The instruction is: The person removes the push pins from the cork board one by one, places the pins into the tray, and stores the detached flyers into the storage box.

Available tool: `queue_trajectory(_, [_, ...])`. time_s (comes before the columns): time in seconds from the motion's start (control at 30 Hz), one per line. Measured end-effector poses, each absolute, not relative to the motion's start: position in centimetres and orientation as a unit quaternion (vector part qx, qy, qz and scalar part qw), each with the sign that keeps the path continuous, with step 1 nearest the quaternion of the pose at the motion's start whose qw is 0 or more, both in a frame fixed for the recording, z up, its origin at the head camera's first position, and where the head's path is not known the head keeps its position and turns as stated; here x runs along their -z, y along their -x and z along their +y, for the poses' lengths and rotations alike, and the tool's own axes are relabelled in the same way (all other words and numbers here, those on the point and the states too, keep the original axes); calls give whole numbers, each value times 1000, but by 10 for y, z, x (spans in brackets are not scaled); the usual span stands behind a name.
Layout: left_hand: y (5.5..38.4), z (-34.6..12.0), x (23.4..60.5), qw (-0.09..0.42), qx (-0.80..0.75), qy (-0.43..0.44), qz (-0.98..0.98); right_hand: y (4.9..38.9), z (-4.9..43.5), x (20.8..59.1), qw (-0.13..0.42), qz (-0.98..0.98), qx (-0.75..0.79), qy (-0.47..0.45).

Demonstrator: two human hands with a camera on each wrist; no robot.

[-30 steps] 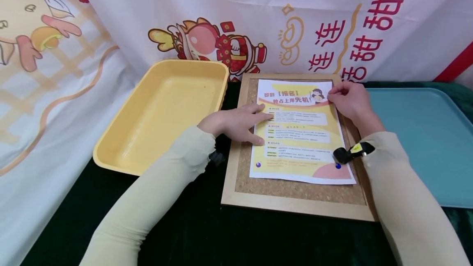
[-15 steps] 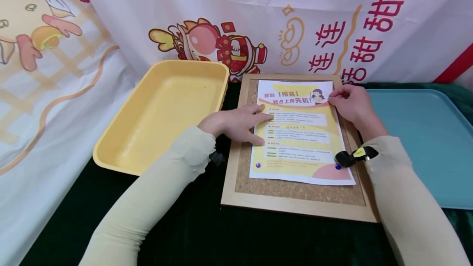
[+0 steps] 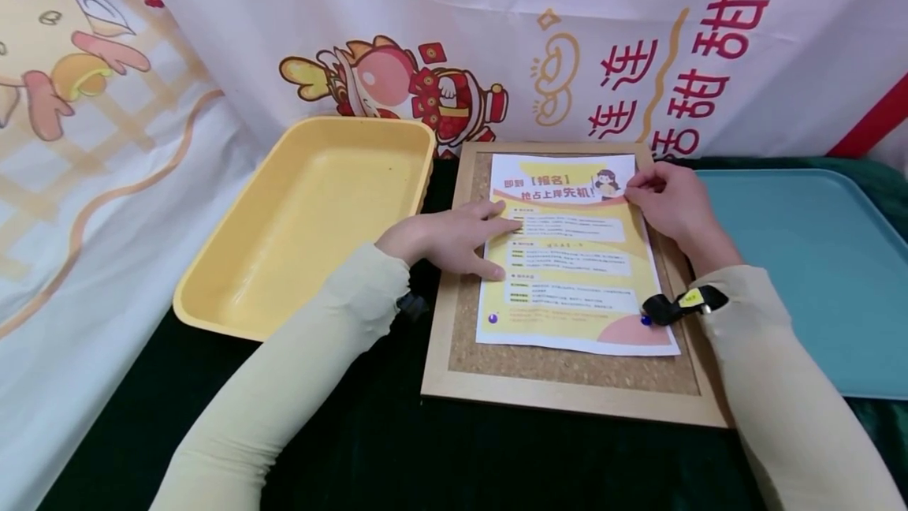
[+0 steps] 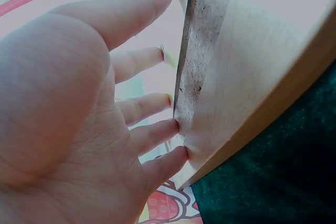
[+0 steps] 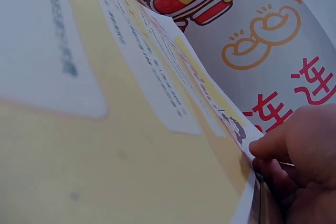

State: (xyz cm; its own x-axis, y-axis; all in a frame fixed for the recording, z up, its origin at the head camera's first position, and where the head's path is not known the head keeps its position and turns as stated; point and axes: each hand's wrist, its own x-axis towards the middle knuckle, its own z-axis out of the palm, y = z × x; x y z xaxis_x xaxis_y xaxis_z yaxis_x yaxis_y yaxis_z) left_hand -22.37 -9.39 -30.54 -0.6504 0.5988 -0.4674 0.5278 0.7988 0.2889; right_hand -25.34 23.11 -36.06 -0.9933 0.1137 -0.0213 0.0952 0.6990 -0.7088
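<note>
Dark green cloth bears the framed corkboard beneath both hands, which stay apart: the left hand splays over the near edge of the printed sheet, probably to stop it sliding; the right hand pinches its opposite edge, perhaps for alignment, while a purple pin and blue pin, bodyward of them, seemingly anchor it

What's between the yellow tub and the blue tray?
The corkboard, with the printed sheet on it, left hand and right hand touching the sheet, plus some green cloth. The head view shows it.
</note>
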Motion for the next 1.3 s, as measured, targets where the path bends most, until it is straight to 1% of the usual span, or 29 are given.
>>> queue_trajectory(0.3, [221, -97, 305, 279, -66, -310, 906, 252, 230, 354, 28, -907, -411, 82])
queue_trajectory(0.73, [220, -98, 301, 278, -65, -308, 908, 252, 255, 331, 36, -883, -448, 136])
queue_trajectory(1.03, [220, -98, 302, 273, -67, -309, 908, 250, 275, 322, 19, -881, -443, 166])
queue_trajectory(1.3, [220, -98, 301, 274, -67, -309, 908, 249, 297, 321, 0, -875, -446, 189])
